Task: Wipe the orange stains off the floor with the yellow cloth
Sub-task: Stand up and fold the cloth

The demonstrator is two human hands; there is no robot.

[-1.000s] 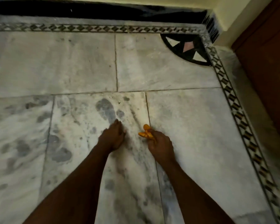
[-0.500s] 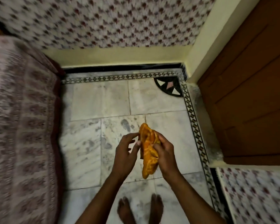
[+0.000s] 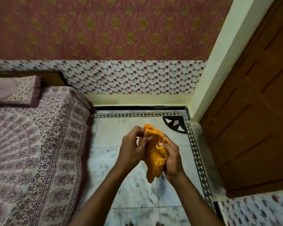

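Standing over a marble floor (image 3: 134, 190), a person is holding a bunched yellow cloth (image 3: 155, 157) up in the air between both hands, well above the tiles. The right hand (image 3: 172, 159) is wrapping around the right side of the cloth, its fingers curling closed on the fabric and the thumb pressing into the folds near the top. The left hand (image 3: 134, 147) is working at the cloth's upper left edge, its fingers bent and pinching the fabric close together. A loose tail of the cloth is hanging down below the hands toward the floor.

Both forearms are reaching in from the bottom of the view, and toe tips are just showing at the lower edge. The floor is looking grey-veined with dark smudges; whether any orange stain is lying on it is hard to tell, since the picture is soft with motion blur.

A bed (image 3: 36, 152) with a maroon-patterned bedspread is filling the left side, its edge running just beside the open strip of floor, and a matching pillow (image 3: 13, 90) is lying at its head. A patterned border strip (image 3: 137, 114) is running along the far edge of the floor, meeting a dark corner inlay (image 3: 175, 126). A wooden door (image 3: 255, 111) is standing on the right, beside a pale door frame (image 3: 214, 62). Floral wallpaper (image 3: 129, 77) is covering the far wall.
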